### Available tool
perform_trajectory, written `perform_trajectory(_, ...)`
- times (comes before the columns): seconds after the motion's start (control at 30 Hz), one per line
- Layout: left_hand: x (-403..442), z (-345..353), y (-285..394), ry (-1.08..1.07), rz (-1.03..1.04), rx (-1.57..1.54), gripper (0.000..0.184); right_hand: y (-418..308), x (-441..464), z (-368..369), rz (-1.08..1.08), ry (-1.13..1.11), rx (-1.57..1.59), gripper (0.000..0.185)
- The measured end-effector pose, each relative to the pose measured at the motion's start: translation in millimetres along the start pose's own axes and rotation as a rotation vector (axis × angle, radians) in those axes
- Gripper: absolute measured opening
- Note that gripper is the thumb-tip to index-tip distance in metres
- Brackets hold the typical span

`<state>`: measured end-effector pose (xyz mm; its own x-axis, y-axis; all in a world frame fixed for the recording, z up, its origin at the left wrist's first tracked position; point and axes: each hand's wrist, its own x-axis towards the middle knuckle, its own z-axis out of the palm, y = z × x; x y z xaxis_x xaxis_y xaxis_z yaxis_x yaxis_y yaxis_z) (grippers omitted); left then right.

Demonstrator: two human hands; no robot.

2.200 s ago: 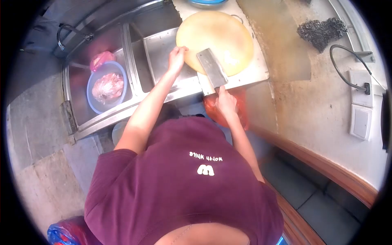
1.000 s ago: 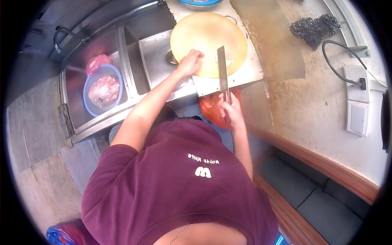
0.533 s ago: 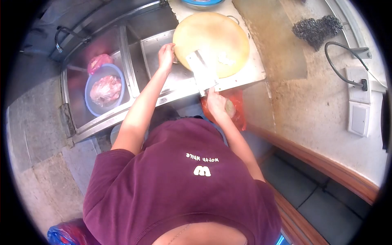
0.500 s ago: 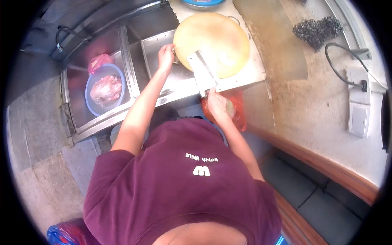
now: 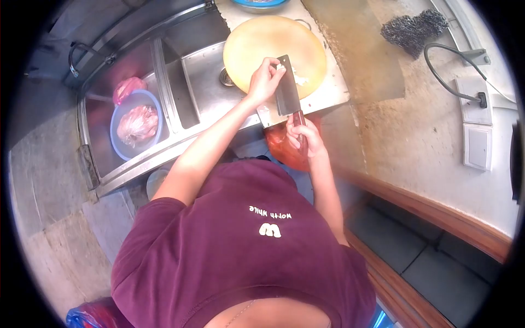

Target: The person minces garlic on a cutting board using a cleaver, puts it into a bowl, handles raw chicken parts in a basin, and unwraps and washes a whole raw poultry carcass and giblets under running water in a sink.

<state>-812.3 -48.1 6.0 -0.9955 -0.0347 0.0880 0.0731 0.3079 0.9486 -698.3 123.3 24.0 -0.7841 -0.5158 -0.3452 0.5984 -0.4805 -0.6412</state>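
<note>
My right hand (image 5: 306, 136) is wrapped round the wooden handle of a cleaver (image 5: 287, 93), whose broad dark blade points away from me over the near edge of a round yellow chopping board (image 5: 262, 44). At the far end of the blade, my left hand (image 5: 265, 82) has its fingers curled together against the blade's left side. A small whitish bit shows by those fingertips; what it is cannot be made out. More chopped white pieces (image 5: 301, 80) lie on the board just right of the blade.
Left of the board is a steel sink (image 5: 205, 74) with a drain. A blue basin (image 5: 113, 128) there holds bagged pinkish meat (image 5: 138, 124), beside a pink bag (image 5: 129, 89). An orange-red bag (image 5: 281, 147) hangs below the counter edge. Black mesh (image 5: 414, 31) and a cable lie right.
My left hand has moved right, from the board's left edge to the cleaver. The cleaver has turned more upright, its blade now dark instead of shining, and my right hand has shifted slightly right.
</note>
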Motion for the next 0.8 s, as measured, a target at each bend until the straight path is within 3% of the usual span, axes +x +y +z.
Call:
perform_trajectory(0.13, 10.5, 34.3, -20.0, 0.057, 0.087, 0.077, 0.026, -0.3, -25.0, 1.0, -0.083, 0.051, 0.093, 0.019)
perform_trajectory(0.2, 17.1, 43.1, -38.2, 0.005, 0.031, 0.176, 0.027, -1.6, -37.7, -2.8, -0.135, 0.102, 0.109, 0.018)
perform_trajectory(0.37, 22.3, 22.3, -36.6, -0.101, -0.141, 0.147, 0.026, -8.4, -54.6, 2.5, -0.228, 0.345, -0.218, 0.017)
perform_trajectory(0.47, 27.0, 10.2, -43.2, 0.049, -0.086, 0.144, 0.019, -0.3, -48.1, 8.9, -0.252, 0.373, -0.307, 0.016)
perform_trajectory(0.57, 30.1, 10.3, -72.7, 0.143, 0.263, 0.192, 0.015, 13.4, -30.6, 6.9, -0.232, 0.352, -0.399, 0.016)
perform_trajectory(0.67, 25.9, 5.9, -83.3, 0.225, 0.271, 0.186, 0.015, 15.4, -23.6, 11.2, -0.140, 0.386, -0.554, 0.018)
perform_trajectory(0.77, 24.1, -12.2, -74.4, 0.361, 0.209, 0.061, 0.016, 34.3, -11.8, -8.9, -0.313, 0.513, -1.112, 0.022)
perform_trajectory(0.8, 28.2, -20.2, -80.5, 0.408, 0.223, 0.112, 0.016, 33.6, -10.6, -5.3, -0.337, 0.525, -1.126, 0.023)
